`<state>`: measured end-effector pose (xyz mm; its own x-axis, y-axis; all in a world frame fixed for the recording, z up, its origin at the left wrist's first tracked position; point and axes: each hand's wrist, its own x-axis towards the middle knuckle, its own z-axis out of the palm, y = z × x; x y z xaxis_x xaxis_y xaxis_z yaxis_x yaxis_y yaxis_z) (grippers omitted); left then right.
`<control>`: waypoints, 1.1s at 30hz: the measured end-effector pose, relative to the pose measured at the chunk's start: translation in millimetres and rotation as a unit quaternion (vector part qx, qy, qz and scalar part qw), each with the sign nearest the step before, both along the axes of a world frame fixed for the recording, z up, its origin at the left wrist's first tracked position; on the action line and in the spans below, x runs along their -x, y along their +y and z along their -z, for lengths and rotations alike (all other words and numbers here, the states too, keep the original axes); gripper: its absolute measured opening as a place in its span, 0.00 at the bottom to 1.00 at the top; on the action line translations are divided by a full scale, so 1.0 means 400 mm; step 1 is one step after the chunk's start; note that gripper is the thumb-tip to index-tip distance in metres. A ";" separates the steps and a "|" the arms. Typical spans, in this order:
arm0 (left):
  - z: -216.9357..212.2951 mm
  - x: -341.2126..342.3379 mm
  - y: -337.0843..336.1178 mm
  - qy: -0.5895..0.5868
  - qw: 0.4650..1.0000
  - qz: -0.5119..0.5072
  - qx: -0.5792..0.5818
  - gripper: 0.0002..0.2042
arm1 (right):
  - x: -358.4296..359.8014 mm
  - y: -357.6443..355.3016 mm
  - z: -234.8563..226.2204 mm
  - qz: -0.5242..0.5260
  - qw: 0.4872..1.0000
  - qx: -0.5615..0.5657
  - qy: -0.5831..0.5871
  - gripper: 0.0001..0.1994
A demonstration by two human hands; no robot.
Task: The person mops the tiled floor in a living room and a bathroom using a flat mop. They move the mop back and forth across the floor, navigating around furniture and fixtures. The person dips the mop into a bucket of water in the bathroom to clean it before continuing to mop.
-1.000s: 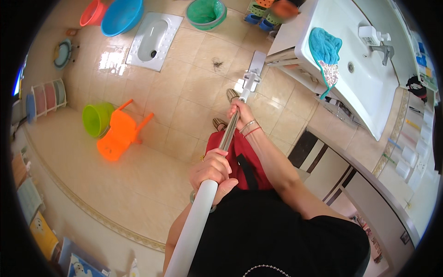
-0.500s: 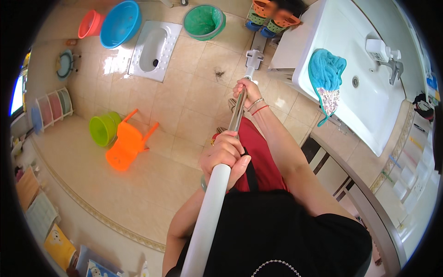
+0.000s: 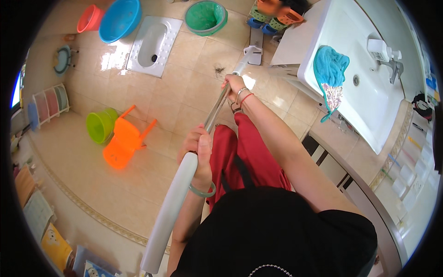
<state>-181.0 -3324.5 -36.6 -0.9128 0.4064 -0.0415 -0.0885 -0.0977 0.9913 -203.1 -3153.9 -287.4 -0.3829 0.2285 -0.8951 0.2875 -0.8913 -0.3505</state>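
While both hands, left point(image 3: 198, 152) and right point(image 3: 234, 85), clamp one mop point(image 3: 217, 108), three basins sit apart: red point(image 3: 88, 18), blue point(image 3: 121, 18), green point(image 3: 206, 17).

— Around the squat toilet point(image 3: 153, 44)?
— Two basins point(image 3: 110, 18) just left, a third basin point(image 3: 206, 17) just right. Nearer than it, left: bucket point(image 3: 99, 127) touching plastic stool point(image 3: 124, 141).
— Farther right?
— Mop head point(image 3: 253, 48) on the floor, then the sink point(image 3: 369, 74), with a cloth point(image 3: 330, 74) over its rim.
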 end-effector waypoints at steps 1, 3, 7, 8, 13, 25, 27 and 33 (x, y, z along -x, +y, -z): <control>-0.001 -0.011 -0.014 -0.016 1.000 -0.019 0.002 0.11 | 0.000 -0.017 -0.009 -0.016 1.000 -0.008 -0.009 0.03; -0.006 -0.035 -0.047 -0.031 0.998 -0.047 0.006 0.10 | -0.009 -0.057 -0.033 -0.048 0.998 -0.025 -0.025 0.04; -0.017 -0.090 -0.135 -0.041 0.995 -0.093 0.007 0.10 | -0.022 -0.150 -0.065 -0.191 0.978 -0.061 -0.055 0.08; -0.022 -0.102 -0.157 -0.047 0.993 -0.108 0.005 0.10 | -0.033 -0.175 -0.075 -0.198 0.977 -0.059 -0.057 0.08; -0.068 -0.180 -0.244 -0.105 0.973 -0.198 0.049 0.11 | -0.081 -0.315 -0.096 -0.211 0.973 -0.026 -0.090 0.08; -0.074 -0.333 -0.427 -0.030 0.980 -0.192 0.052 0.08 | -0.227 -0.504 -0.103 -0.220 0.972 -0.046 -0.074 0.05; -0.077 -0.318 -0.433 0.013 0.992 -0.119 0.039 0.08 | -0.246 -0.486 -0.111 -0.191 0.978 -0.053 -0.058 0.05; -0.099 -0.243 -0.413 0.064 0.993 0.099 -0.014 0.08 | -0.382 -0.410 -0.194 0.034 0.999 -0.011 -0.020 0.05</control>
